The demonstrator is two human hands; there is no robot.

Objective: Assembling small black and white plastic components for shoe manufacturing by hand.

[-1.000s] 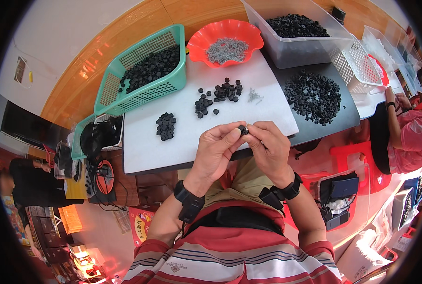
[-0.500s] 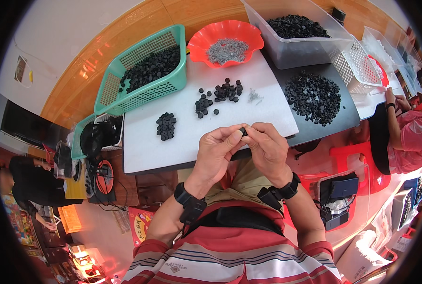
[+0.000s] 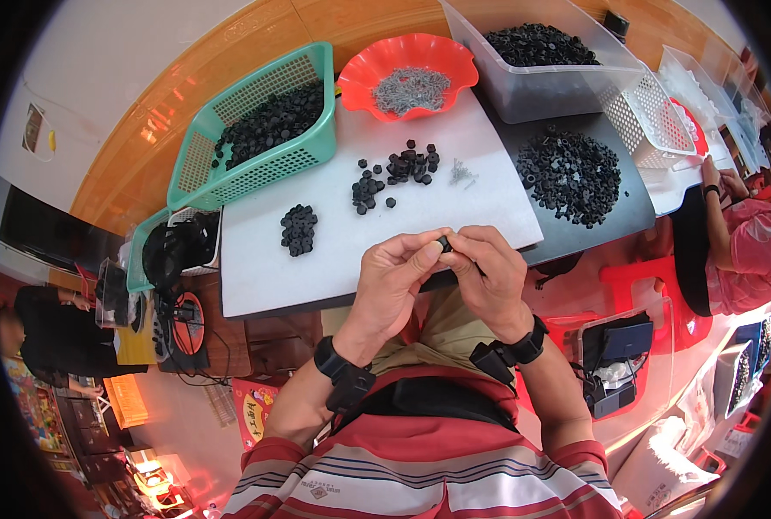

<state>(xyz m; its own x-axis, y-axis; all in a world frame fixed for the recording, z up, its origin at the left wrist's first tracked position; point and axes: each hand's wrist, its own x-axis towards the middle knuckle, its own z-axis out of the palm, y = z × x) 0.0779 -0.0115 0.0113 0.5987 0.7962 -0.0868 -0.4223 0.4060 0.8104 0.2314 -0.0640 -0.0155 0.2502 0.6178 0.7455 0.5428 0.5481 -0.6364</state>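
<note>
Both hands meet above the near edge of the white board [image 3: 334, 268]. Between the fingertips of my left hand [image 3: 391, 275] and my right hand [image 3: 492, 270] is a small black plastic knob [image 3: 443, 244], mostly covered by the fingers. Both hands are closed on it in a pinch. Beyond them on the board lie loose black knobs [image 3: 411, 165], a second cluster [image 3: 366, 192] and a tight group of black knobs [image 3: 299, 230] to the left. A little pile of thin metal pins or screws [image 3: 462, 173] sits right of the loose knobs.
At the back stand a green basket [image 3: 256, 177] of black parts, a red scalloped bowl [image 3: 355, 73] of metal pieces and a clear bin [image 3: 558, 91]. Black parts [image 3: 569, 177] are heaped at right. A person [image 3: 740, 251] sits far right; another person [image 3: 52, 333] stands left.
Both hands keep their pinch on the knob, almost unmoved. The whole table has shifted slightly left in the picture.
</note>
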